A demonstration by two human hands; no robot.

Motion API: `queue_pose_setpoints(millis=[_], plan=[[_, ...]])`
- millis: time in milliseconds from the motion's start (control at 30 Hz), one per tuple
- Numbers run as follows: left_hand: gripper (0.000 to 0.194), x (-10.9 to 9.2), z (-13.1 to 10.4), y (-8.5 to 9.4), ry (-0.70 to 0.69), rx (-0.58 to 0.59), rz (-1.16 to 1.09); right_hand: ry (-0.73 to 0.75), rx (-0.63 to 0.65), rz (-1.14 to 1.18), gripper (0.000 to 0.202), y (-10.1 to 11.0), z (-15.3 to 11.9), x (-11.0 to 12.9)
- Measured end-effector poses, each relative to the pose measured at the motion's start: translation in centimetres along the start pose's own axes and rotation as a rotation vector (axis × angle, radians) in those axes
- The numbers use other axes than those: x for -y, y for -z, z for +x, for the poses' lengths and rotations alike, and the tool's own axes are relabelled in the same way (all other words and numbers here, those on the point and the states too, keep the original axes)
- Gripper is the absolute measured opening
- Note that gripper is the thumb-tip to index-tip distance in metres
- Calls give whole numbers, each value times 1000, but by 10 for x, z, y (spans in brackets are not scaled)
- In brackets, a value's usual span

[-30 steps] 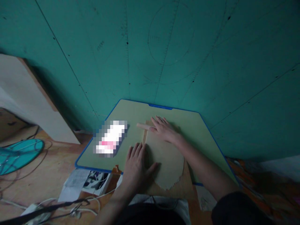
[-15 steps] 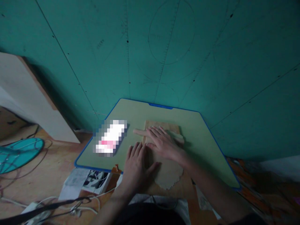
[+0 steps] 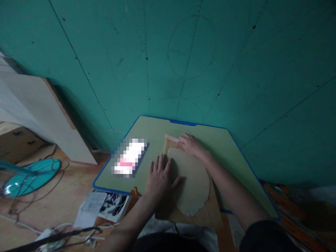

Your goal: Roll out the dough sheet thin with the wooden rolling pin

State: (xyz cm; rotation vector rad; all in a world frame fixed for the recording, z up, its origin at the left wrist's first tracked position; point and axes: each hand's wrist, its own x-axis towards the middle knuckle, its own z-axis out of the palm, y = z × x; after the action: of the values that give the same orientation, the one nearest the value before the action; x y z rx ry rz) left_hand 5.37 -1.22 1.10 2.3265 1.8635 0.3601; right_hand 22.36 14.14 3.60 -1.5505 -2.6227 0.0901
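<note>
A flat, oval sheet of dough [image 3: 194, 180] with a ragged near edge lies on a wooden board [image 3: 207, 218]. At the board's far end is a wooden rolling pin [image 3: 172, 138], its left end sticking out. My right hand [image 3: 191, 144] is closed over the pin, covering its middle and right part. My left hand [image 3: 160, 177] lies open with fingers spread at the board's left edge, its thumb reaching over the dough's left side.
The board rests on a pale folding table [image 3: 233, 157] with a blue rim, against a green wall [image 3: 105, 70]. A blurred-out bright phone-like object [image 3: 130, 157] lies left. An orange clip [image 3: 135, 191] sits at the front edge. Cables and a teal round base [image 3: 34, 178] are on the floor.
My right hand has pushed the rolling pin away from me and rightward, off the dough to the board's far end. More dough shows. The camera view has shifted slightly.
</note>
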Motion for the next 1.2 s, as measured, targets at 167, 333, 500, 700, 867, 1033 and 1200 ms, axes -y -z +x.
queue_pose_setpoints(millis=[167, 333, 500, 700, 867, 1033, 1200], plan=[[65, -10, 39, 3, -45, -42, 30, -27, -13, 5, 29, 0, -8, -11], [62, -12, 57, -1, -98, -73, 4, -56, -23, 9, 31, -2, -8, -12], [55, 1, 52, 2, -48, -82, 51, -68, -26, 13, 31, -3, -9, -11], [55, 21, 28, 1, -22, -80, 67, -50, -56, -1, 25, -4, -10, -12], [62, 29, -2, -14, -10, -114, -17, 14, -83, 6, 18, -3, -19, -4], [81, 26, -17, -24, 12, -162, -103, 94, -177, 85, 26, -10, -44, 17], [81, 23, -17, -22, 28, -144, -126, 157, -147, 101, 31, -17, -65, 44]])
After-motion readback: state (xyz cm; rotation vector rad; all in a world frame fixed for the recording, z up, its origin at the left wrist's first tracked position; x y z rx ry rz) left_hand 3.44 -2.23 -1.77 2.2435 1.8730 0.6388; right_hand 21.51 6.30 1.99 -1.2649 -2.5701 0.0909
